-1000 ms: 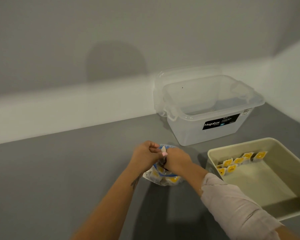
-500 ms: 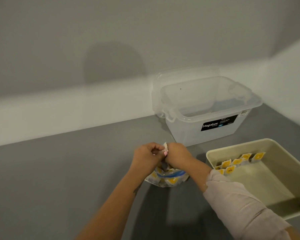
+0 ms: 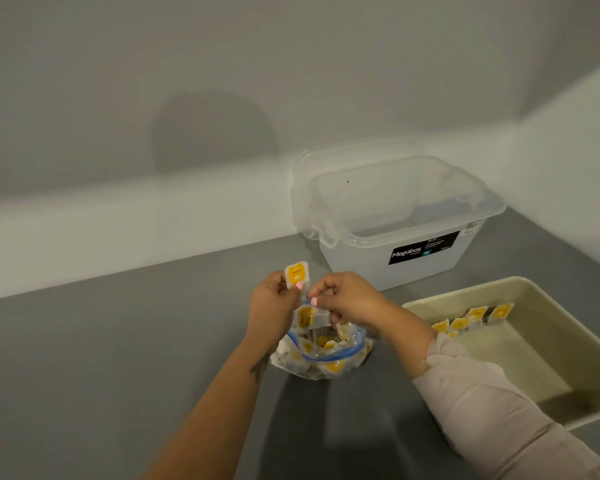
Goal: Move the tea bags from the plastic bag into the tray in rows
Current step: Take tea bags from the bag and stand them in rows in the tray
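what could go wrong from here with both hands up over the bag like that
1. The left hand pinches a tea bag only by its lower edge, so it might slip and fall outside the plastic bag.
2. The right hand holds another tea bag just above the open, slumped plastic bag; lifting could snag it and drag it over.
3. The tray lies beyond the right forearm, so the carry may knock the row of tea bags already standing there.
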The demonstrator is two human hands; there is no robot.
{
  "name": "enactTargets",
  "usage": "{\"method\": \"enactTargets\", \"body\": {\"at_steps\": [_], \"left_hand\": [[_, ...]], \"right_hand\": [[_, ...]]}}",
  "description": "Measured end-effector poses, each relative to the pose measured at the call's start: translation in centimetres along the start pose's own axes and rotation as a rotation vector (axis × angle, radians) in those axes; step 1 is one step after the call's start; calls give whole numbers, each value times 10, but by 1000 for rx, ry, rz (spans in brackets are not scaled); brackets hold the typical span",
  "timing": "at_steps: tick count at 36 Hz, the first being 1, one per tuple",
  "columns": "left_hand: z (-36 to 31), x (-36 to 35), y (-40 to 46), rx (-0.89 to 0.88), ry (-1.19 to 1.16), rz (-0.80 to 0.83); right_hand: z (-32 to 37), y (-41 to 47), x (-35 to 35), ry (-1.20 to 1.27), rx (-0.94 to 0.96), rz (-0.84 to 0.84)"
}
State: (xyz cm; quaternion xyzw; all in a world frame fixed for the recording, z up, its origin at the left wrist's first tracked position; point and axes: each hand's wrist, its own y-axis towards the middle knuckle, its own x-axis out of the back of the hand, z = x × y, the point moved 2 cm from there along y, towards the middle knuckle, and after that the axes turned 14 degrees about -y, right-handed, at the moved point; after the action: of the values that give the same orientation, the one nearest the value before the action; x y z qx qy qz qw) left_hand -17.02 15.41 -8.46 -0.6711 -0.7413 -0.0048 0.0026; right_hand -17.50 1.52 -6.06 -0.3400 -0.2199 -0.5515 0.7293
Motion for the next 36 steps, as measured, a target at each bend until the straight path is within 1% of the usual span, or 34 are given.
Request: {"method": "enactTargets", "body": {"at_steps": [2, 7, 10, 13, 18, 21, 23, 32, 36], "left_hand": [[0, 3, 2, 10, -40, -48], [-1, 4, 6, 97, -199, -124], [-4, -6, 4, 150, -241, -143], [-10, -22, -1, 225, -328, -93], [-22, -57, -16, 331, -569, 91], [-27, -78, -24, 360, -595, 214], [-29, -92, -28, 356, -569, 248], [-37, -144, -48, 224, -425, 262], [-37, -161, -55, 194, -330, 252]], "right_hand": [[-4, -1, 5, 52, -1, -2], [-13, -11, 23, 311, -1, 33], [-18, -16, 36, 454, 4, 49], [-23, -21, 47, 570, 6, 52], [-35, -27, 61, 720, -5, 31], [-48, -31, 72, 723, -32, -15], [-57, -34, 79, 700, -39, -42], [-93, -57, 116, 534, -7, -69], [-108, -69, 137, 425, 16, -126]]}}
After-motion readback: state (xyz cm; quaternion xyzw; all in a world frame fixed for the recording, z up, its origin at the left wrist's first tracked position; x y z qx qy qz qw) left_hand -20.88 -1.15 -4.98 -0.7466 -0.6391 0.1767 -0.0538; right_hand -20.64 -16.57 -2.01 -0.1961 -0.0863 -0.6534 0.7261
